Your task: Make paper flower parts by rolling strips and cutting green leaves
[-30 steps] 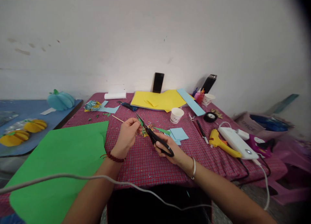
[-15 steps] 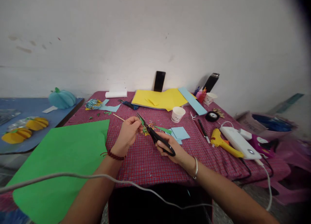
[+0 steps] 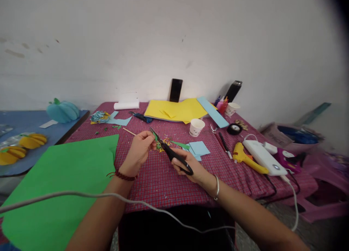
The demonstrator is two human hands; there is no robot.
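In the head view, my right hand (image 3: 188,165) grips a pair of black-handled scissors (image 3: 174,154), blades pointing up and left. My left hand (image 3: 141,145) is closed in a pinch on a small piece of green paper (image 3: 155,136), which sits right at the scissor blades; most of it is hidden by my fingers. Beneath and beyond the blades lies a heap of thin yellow and green paper scraps (image 3: 161,146). A green paper strip (image 3: 180,145) lies just right of the scraps, beside light blue paper squares (image 3: 200,148).
A large green sheet (image 3: 62,167) covers the table's left side. Yellow sheets (image 3: 188,108), a paper cup (image 3: 196,127) and a phone (image 3: 176,90) stand toward the wall. At right are a yellow glue gun (image 3: 247,158) and a white power strip (image 3: 264,157). A pale cable (image 3: 120,197) crosses in front.
The whole scene has shifted slightly left as my head turned. Both hands keep nearly the same pose, with the scissors still at the green paper.
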